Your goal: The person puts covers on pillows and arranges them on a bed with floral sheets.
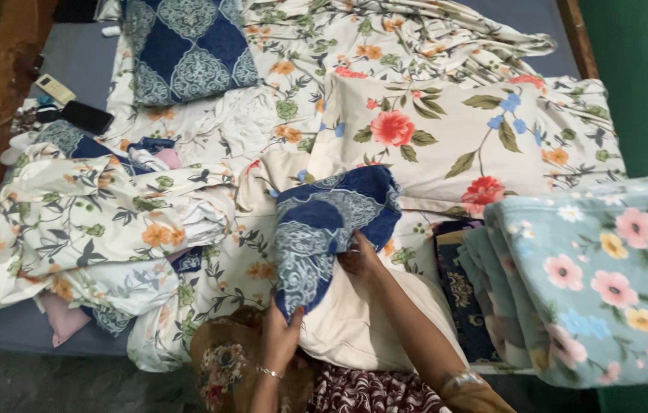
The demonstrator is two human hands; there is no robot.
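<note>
A blue and white patterned pillowcase (324,226) is partly pulled over a plain cream pillow (354,317) at the near edge of the bed. My left hand (282,336), with a bracelet at the wrist, grips the lower edge of the pillowcase. My right hand (358,256) holds the pillowcase's side edge against the pillow. A floral cream pillow (431,141) lies just beyond them.
A crumpled floral sheet (102,222) lies at the left. A blue patterned pillow (186,50) sits at the far side. A folded light blue floral blanket (607,275) is stacked at the right. A dark phone (87,116) and a remote (55,88) lie at the bed's far left.
</note>
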